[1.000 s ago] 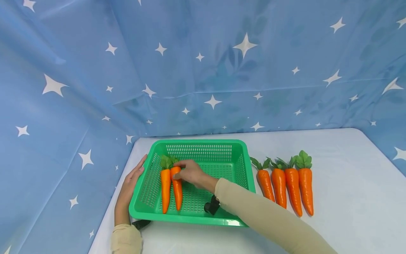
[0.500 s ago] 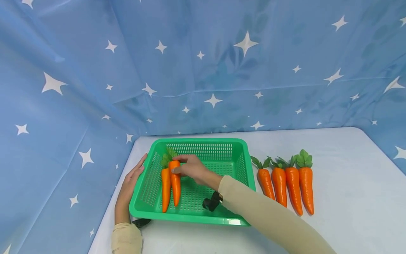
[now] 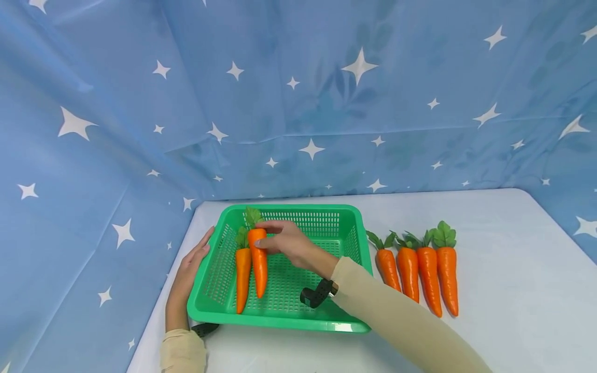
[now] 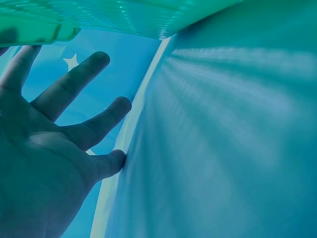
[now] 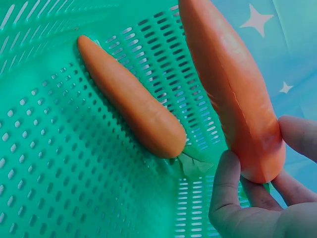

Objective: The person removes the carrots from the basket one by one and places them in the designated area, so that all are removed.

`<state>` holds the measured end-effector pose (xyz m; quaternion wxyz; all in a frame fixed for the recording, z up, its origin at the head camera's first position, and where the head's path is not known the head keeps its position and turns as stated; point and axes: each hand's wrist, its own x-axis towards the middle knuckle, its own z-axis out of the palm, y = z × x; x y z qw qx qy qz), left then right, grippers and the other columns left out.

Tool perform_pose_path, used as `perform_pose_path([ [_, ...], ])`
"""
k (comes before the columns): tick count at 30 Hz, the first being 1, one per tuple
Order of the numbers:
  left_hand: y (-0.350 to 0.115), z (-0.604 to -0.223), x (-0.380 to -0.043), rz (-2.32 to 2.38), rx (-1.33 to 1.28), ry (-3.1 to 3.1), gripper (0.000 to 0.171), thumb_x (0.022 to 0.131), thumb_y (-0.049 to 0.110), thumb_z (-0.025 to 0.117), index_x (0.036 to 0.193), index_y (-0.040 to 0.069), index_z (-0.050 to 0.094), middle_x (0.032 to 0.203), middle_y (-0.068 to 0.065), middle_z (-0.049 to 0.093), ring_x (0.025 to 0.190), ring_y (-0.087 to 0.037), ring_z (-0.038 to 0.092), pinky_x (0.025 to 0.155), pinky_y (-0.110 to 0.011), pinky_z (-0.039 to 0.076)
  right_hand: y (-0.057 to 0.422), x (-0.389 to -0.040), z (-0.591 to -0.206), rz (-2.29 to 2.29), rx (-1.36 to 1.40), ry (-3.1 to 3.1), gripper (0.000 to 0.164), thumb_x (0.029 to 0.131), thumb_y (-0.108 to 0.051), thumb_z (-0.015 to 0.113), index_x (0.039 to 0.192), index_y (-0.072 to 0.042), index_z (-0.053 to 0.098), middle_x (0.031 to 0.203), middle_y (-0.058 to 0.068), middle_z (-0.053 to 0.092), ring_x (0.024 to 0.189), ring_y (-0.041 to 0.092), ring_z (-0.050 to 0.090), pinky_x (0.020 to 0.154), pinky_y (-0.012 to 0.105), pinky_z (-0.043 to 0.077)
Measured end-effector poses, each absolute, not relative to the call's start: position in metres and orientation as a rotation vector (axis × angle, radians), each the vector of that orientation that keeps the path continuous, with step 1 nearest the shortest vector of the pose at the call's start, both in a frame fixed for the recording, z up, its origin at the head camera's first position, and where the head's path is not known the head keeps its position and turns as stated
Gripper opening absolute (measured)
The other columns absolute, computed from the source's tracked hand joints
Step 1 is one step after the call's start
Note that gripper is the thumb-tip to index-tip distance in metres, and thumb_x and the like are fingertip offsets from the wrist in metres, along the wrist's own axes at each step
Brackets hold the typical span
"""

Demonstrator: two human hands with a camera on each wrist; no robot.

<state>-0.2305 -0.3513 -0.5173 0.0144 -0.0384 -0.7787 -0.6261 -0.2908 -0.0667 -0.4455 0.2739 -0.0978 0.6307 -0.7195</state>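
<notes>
My right hand (image 3: 289,243) grips an orange carrot (image 3: 258,264) near its leafy top, thumb on one side and fingertips on the other. In the right wrist view this carrot (image 5: 237,94) is raised off the basket floor, its thick end in the fingers. A second carrot (image 3: 243,280) lies inside the green basket (image 3: 280,322), along its left side, leaves toward the back. My left hand (image 3: 188,267) rests at the basket's left rim with fingers extended. The left wrist view shows this hand's fingers (image 4: 74,87) straight and spread under the rim.
To the basket's right, several carrots (image 3: 428,274) with green leaves lie side by side on the white table (image 3: 508,280). A blue curtain (image 3: 317,103) with white stars hangs behind the table and along its left. Black wrist cameras are strapped to both wrists.
My right hand has lifted the carrot up off the basket floor, away from the one beside it. The left hand has stayed at the rim.
</notes>
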Motion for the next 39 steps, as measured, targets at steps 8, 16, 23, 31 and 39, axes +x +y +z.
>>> perform_pose_path([
  [8, -0.351, -0.516, -0.228, -1.944, -0.099, -2.434, 0.053, 0.119, 0.040, 0.037, 0.170, 0.028, 0.034, 0.177, 0.004, 0.023, 0.158, -0.012, 0.023, 0.108, -0.013, 0.036, -0.059, -0.289, -0.440, -1.987, -0.285, 1.625, 0.051, 0.098, 0.006, 0.072, 0.148, 0.003, 0.061, 0.138, 0.019, 0.065, 0.113, 0.032, 0.072, 0.100, 0.051, 0.057],
  [16, -0.352, -0.517, -0.229, -1.963, -0.112, -2.423, 0.053, 0.119, 0.039, 0.037, 0.171, 0.027, 0.033, 0.177, 0.003, 0.022, 0.158, -0.012, 0.023, 0.108, -0.013, 0.037, -0.050, -0.287, -0.433, -2.021, -0.265, 1.578, 0.054, 0.099, 0.008, 0.069, 0.151, 0.002, 0.058, 0.144, 0.022, 0.060, 0.121, 0.035, 0.067, 0.104, 0.052, 0.054],
  [23, -0.352, -0.519, -0.228, -1.954, -0.106, -2.428, 0.053, 0.119, 0.040, 0.036, 0.171, 0.027, 0.033, 0.177, 0.004, 0.022, 0.159, -0.013, 0.022, 0.109, -0.013, 0.035, -0.042, -0.285, -0.429, -2.050, -0.238, 1.559, 0.056, 0.098, 0.008, 0.068, 0.153, 0.001, 0.057, 0.148, 0.023, 0.058, 0.123, 0.035, 0.065, 0.106, 0.052, 0.053],
  [31, -0.351, -0.517, -0.228, -1.942, -0.097, -2.440, 0.053, 0.119, 0.041, 0.037, 0.171, 0.028, 0.033, 0.177, 0.004, 0.022, 0.160, -0.017, 0.020, 0.109, -0.012, 0.035, -0.029, -0.284, -0.420, -2.064, -0.236, 1.553, 0.057, 0.099, 0.007, 0.068, 0.154, 0.001, 0.055, 0.149, 0.021, 0.058, 0.126, 0.035, 0.063, 0.109, 0.054, 0.050],
  [39, -0.352, -0.517, -0.230, -1.962, -0.136, -2.415, 0.052, 0.119, 0.038, 0.036, 0.171, 0.028, 0.033, 0.177, 0.004, 0.023, 0.159, -0.015, 0.022, 0.110, -0.014, 0.036, -0.013, -0.284, -0.413, -2.054, -0.264, 1.567, 0.059, 0.098, 0.007, 0.067, 0.156, 0.001, 0.053, 0.150, 0.020, 0.058, 0.126, 0.033, 0.063, 0.110, 0.055, 0.047],
])
